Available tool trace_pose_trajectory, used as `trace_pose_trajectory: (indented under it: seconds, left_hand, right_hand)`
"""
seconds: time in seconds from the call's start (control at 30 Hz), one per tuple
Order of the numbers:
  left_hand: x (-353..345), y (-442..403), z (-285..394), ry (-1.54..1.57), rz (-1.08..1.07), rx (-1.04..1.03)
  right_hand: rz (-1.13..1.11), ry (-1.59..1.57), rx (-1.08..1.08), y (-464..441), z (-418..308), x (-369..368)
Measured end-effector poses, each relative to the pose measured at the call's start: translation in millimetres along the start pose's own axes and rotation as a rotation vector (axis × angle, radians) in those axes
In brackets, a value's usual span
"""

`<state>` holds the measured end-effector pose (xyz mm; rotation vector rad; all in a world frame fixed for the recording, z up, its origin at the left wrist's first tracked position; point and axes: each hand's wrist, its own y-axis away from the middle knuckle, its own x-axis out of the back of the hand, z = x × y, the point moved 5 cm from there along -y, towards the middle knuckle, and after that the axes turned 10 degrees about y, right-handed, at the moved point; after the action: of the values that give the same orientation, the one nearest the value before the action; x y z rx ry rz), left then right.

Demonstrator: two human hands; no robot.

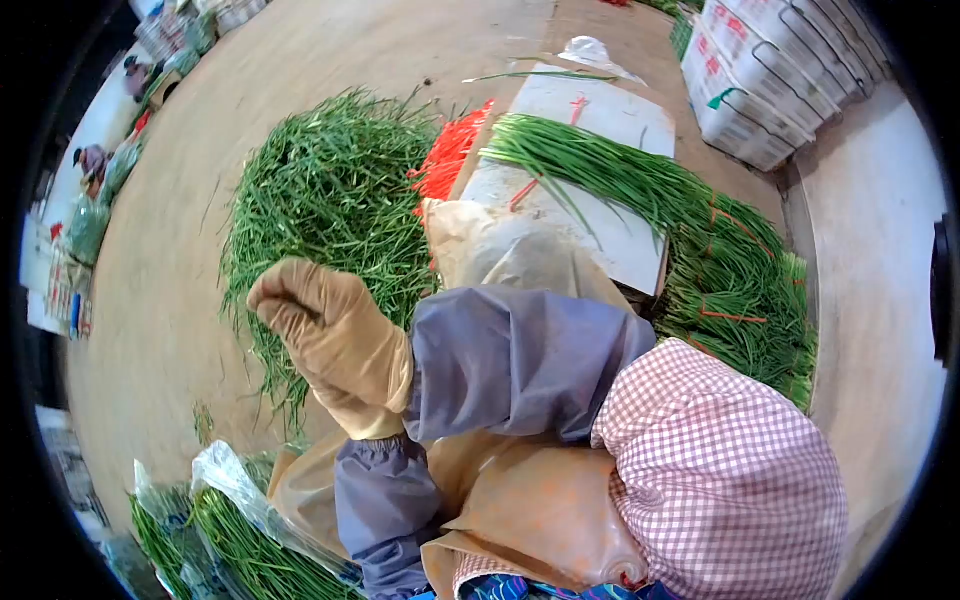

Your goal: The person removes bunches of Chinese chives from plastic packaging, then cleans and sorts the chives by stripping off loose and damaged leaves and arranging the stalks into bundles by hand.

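Two gloved hands (330, 345), tan, overlapping in my view before one loose heap of greens (330, 180); visible fingers curl inward, but I cannot tell how far each is open or whether either grips anything. One bunch of long green stalks (590, 160), laid across the white tabletop (550, 95) and past its right edge. Several bundles (740, 345), red bands showing, piled just right of it. One cluster of red ties (455, 150), at its left edge. Bagged greens (250, 540), lower left. White crates (740, 90), upper right.
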<state>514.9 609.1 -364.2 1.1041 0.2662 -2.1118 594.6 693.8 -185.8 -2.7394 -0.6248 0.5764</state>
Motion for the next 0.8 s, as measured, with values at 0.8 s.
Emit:
trace_pose_trajectory:
  seconds: [0.8]
  left_hand:
    - [-95, 63, 5, -1.430, -0.532, 0.362]
  right_hand:
    - [-0.400, 1.705, -0.325, -181, 40, 320]
